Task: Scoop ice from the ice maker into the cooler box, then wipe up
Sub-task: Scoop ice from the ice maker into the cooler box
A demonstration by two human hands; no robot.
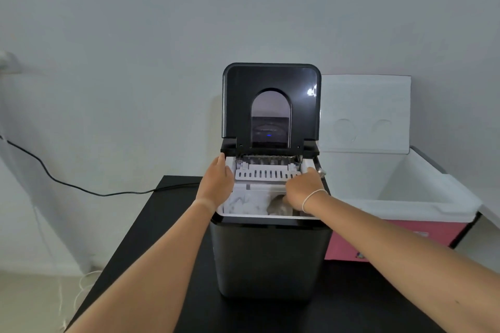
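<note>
Both hands inside open black ice maker (270, 257) on dark worktop (151, 224): left hand (216, 184) at basket's left edge, right hand (304, 189) curled over ice (249, 204); pink cooler box (400, 235) open alongside

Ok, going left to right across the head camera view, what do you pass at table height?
Black power cord → left hand on the ice maker's rim → open ice maker → right hand reaching into its basket → pink cooler box with its white lid up.
</note>
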